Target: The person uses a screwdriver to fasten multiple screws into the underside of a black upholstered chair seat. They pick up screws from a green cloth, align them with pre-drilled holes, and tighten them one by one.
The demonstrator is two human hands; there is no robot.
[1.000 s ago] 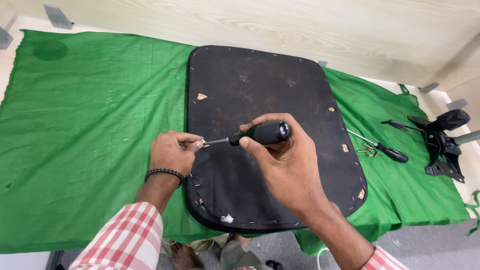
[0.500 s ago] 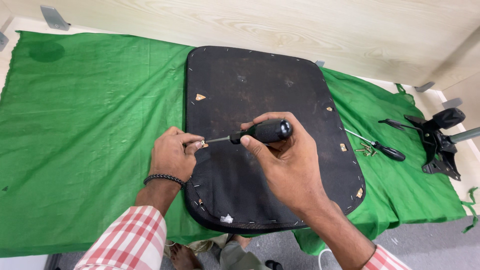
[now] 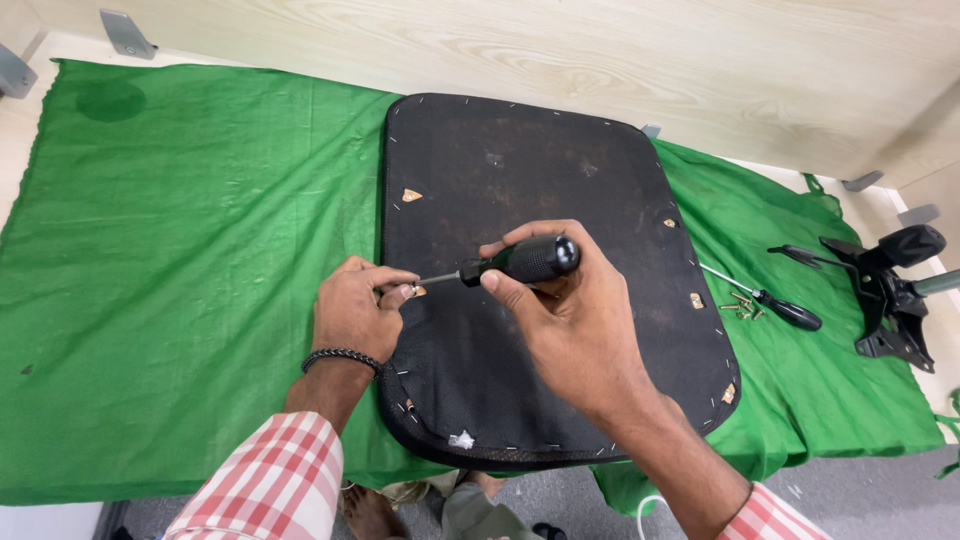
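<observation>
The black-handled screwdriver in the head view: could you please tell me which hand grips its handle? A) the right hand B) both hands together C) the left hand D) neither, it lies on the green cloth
A: the right hand wraps the handle of the screwdriver, while the left hand pinches near its tip on the black seat panel.

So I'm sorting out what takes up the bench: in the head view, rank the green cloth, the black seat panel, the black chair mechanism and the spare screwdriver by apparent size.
1. Green cloth, covers most of the bench.
2. Black seat panel.
3 and 4. Black chair mechanism and spare screwdriver: unsure. They span a similar length; the mechanism looks bulkier but is cut off by the right edge.
</observation>
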